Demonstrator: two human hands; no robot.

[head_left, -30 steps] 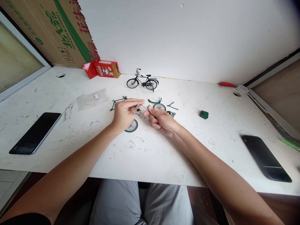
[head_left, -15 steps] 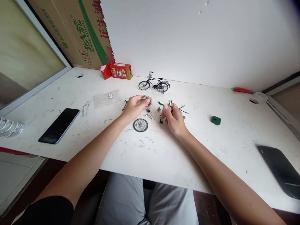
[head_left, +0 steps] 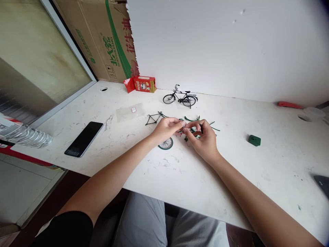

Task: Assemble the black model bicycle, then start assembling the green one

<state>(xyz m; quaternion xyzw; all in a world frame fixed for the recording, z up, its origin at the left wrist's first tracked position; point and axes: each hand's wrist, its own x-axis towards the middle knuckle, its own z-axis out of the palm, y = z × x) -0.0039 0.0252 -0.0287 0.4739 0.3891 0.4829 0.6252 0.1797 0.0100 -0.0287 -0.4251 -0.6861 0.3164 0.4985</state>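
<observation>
Near the middle of the table, my left hand (head_left: 169,128) is closed on a small handlebar (head_left: 183,122), silver with green ends and partly hidden by fingers. My right hand (head_left: 204,139) meets it, thumb and forefinger pinching at the same piece. A small screwdriver (head_left: 199,124) with a dark handle is tucked between the right hand's fingers, its metal end upward. Under the hands lie a green-rimmed spoked wheel (head_left: 166,143), partly covered, and other small green parts. Beyond my left hand rests a green bicycle frame (head_left: 153,118); a thin green forked part (head_left: 215,126) lies past the right.
A black model bicycle (head_left: 180,97) stands at the back beside a red box (head_left: 144,84). A clear bag (head_left: 130,113), a phone (head_left: 84,139) and a plastic bottle (head_left: 33,135) lie left. A green block (head_left: 254,140) and a red-handled tool (head_left: 290,104) are right.
My hands came apart, then came together again at the handlebar. The screwdriver turned from pointing at the left hand to pointing up. The view has swung left, bringing in the bottle.
</observation>
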